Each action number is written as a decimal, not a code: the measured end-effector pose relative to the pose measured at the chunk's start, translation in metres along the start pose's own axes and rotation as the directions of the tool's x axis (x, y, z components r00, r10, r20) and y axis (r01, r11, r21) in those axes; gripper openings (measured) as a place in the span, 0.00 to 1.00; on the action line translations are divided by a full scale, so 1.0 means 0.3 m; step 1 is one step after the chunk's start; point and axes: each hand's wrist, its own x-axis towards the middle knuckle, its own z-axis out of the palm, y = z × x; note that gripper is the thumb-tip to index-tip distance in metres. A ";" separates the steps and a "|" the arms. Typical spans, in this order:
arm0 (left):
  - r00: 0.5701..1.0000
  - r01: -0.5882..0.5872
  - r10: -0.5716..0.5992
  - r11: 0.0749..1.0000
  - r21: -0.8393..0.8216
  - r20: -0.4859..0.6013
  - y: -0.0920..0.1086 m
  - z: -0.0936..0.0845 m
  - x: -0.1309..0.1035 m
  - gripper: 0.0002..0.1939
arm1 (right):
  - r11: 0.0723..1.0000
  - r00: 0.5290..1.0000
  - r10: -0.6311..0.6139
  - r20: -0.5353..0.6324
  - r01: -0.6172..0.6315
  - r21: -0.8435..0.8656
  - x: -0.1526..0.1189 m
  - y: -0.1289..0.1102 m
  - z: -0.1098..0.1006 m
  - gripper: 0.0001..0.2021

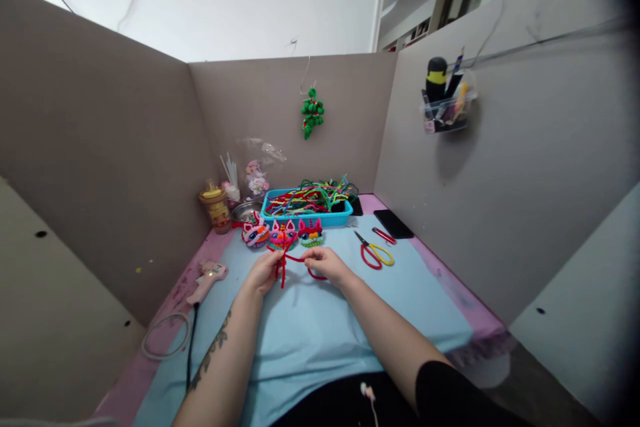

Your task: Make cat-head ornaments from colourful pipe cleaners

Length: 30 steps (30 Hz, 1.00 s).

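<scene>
My left hand point(264, 272) pinches several crossed red pipe cleaners point(283, 275), whose ends stick out above and hang below the fingertips. From that crossing, one red strand runs sideways to my right hand point(326, 263), which is closed on it with thumb and forefinger. A curved red length shows under the right fingers. Just beyond the hands stand three colourful animal heads of fuzzy stems: a pink and orange one point(255, 233), a horned pink one point(283, 235) and a horned red one point(311, 233).
Behind the heads, a blue tray point(306, 219) holds many coloured pipe cleaners. Scissors point(374, 255), a small red-handled tool point(384, 235) and a phone point(393, 223) lie at right. A pink glue gun point(206, 282), its cord and a cup point(217, 210) are at left. Grey partitions enclose the table.
</scene>
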 end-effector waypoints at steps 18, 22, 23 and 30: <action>0.978 -0.107 0.031 0.924 0.368 0.206 -0.013 0.015 -0.032 0.14 | 0.989 0.990 -0.095 -0.099 0.106 0.107 0.000 -0.009 -0.005 0.14; 0.979 -0.094 0.010 0.910 0.405 0.206 -0.012 0.018 -0.033 0.15 | 0.983 0.992 -0.090 -0.083 0.102 0.153 -0.001 -0.012 -0.001 0.14; 0.978 -0.091 0.005 0.908 0.409 0.207 -0.011 0.019 -0.033 0.15 | 0.983 0.993 -0.084 -0.080 0.095 0.157 -0.001 -0.010 0.000 0.14; 0.984 -0.060 0.012 0.961 0.269 0.175 -0.001 0.027 -0.037 0.19 | 0.959 0.979 -0.005 -0.204 0.062 0.276 0.011 0.001 -0.007 0.15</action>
